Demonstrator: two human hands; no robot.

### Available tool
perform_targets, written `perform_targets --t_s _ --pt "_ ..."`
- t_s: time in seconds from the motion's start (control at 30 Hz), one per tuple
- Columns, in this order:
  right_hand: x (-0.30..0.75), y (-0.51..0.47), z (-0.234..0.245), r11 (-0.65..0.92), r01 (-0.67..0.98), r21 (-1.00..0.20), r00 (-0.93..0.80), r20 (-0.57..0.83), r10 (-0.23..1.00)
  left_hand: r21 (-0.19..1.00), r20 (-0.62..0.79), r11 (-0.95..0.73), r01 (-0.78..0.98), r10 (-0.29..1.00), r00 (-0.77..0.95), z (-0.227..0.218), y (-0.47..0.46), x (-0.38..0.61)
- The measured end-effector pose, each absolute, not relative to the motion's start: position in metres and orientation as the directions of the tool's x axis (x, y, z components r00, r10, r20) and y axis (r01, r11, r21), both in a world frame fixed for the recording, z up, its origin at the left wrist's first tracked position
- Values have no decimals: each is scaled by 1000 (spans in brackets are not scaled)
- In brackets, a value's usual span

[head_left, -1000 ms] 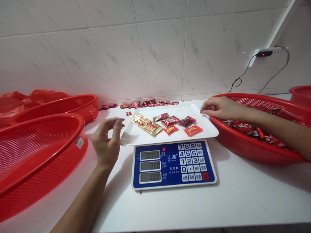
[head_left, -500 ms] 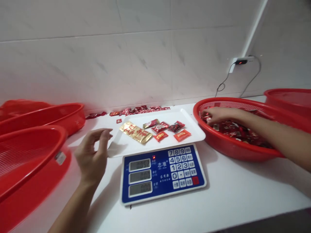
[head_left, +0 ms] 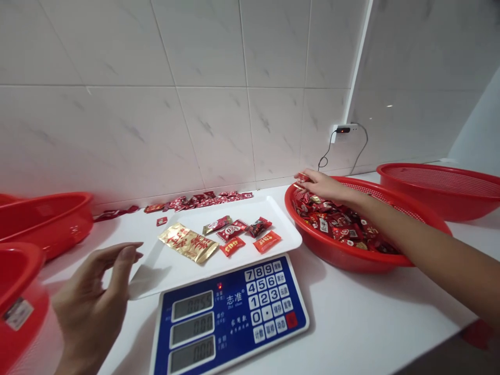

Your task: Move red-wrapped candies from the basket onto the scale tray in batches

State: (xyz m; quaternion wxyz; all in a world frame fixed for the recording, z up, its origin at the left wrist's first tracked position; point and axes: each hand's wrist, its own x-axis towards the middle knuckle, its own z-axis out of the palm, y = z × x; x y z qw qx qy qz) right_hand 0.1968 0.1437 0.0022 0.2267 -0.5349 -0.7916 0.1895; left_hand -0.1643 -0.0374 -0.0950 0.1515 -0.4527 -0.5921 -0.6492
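My right hand (head_left: pixel 318 185) is at the far left rim of a red plastic basket (head_left: pixel 347 263), its fingers closed on a small red-wrapped candy (head_left: pixel 302 177). Many wrapped candies (head_left: pixel 339 221) fill that basket. Beside the left edge of a white tray (head_left: pixel 279 211), my left hand (head_left: pixel 96 297) hovers with loosely bent fingers and nothing visible in them. On the tray lie a long gold packet (head_left: pixel 188 242) and several small candies (head_left: pixel 233 229), mostly red. The tray rests on a blue electronic scale (head_left: pixel 230 317) with lit digits and a keypad.
Red candies (head_left: pixel 203 200) lie in a row along the tiled wall, with a single red piece (head_left: pixel 161 221) in front. Red baskets stand at the left (head_left: pixel 50 221) and the far right (head_left: pixel 441 190). A socket (head_left: pixel 344 130) with cables is on the wall.
My right hand has risen from among the candies to the basket's rim, now with a red candy in its fingers. The view has swung right. My left hand stays beside the tray.
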Motion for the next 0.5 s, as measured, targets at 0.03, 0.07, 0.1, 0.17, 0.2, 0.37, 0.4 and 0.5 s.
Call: perform_targets --t_s 0.03,0.07,0.1,0.17,0.2,0.37,0.4,0.5 --pt "190 140 -1 425 656 -624 -390 202 899 633 763 -243 735 353 -541 -94 -39 -163" --pt "183 136 -4 485 531 -695 -453 251 856 631 763 -232 740 360 -538 -94 -40 -162" --pt "177 133 -9 529 409 -744 -505 298 810 627 764 -219 747 361 -536 -93 -41 -160" --pt "166 128 -17 574 278 -770 -561 355 747 618 769 -197 761 354 -533 -90 -42 -157" --pt "163 125 -21 587 279 -760 -566 363 740 615 769 -191 765 357 -530 -88 -43 -156" --pt "160 123 -31 602 469 -646 -577 292 763 570 807 -248 783 346 -477 -85 -41 -153" --pt "161 124 -32 598 496 -629 -579 274 768 562 815 -268 783 342 -468 -86 -41 -154" --pt "163 126 -33 616 566 -548 -585 260 768 552 823 -305 776 346 -450 -89 -40 -156"
